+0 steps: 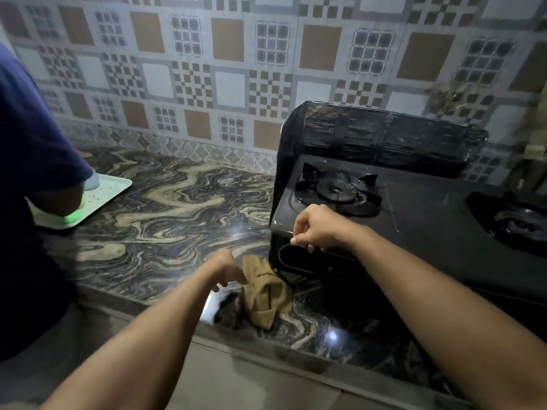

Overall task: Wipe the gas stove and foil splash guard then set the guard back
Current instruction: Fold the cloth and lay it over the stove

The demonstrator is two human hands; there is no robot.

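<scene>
A black two-burner gas stove (420, 220) stood on a dark marble-patterned stone countertop (165, 208) against a wall of brown, grey and white patterned tiles (225, 60). A dark, creased foil splash guard (381, 137) stood upright around the stove, running along its rear edge and folding forward down its left side. The left burner with its black pan support (337, 189) was fully in view; the right burner (515, 221) was partly cut off at the frame edge. The right hand (318, 229) was at the front left corner of the stove, its fingers curled downward and touching the stove's top front edge above the control panel; whether they gripped the edge or only rested on it could not be determined. The left hand (226, 269) hovered over the countertop with its fingers loosely bent and holding nothing, its fingertips just beside a crumpled tan-brown cleaning cloth (266, 291). The cloth lay on the countertop near the front edge, just beside the stove's front left corner. At the far left, a second person in a dark blue garment (32, 179) stood at the counter, partly covering a pale green rectangular tray (109, 187) that rested on the countertop, well apart from the stove.
</scene>
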